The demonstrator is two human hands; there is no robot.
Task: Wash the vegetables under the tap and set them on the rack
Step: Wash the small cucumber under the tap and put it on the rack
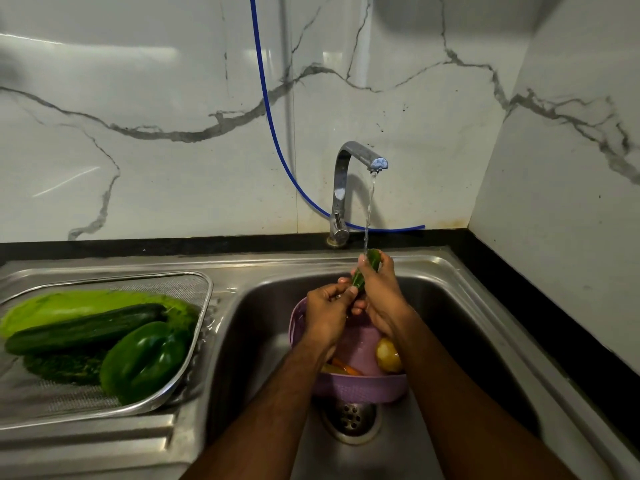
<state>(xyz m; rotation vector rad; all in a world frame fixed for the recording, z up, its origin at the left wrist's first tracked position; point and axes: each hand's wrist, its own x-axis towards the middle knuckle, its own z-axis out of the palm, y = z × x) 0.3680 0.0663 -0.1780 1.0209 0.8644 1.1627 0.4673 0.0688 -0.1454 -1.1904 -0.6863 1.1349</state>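
Both hands are grasping one small green vegetable (365, 270) under the tap (349, 174): the right hand (379, 296) is wrapping round its far end in the stream while the left hand (329, 306) is pinching its near end, over the pink basket (360, 386) in the sink (485, 341). Wet and glossy, it is probably handling light, firm and slippery, so gripping it round the middle looks safest. To the left, the rack (197, 337) is holding a cucumber (86, 327) and a green pepper (145, 362).
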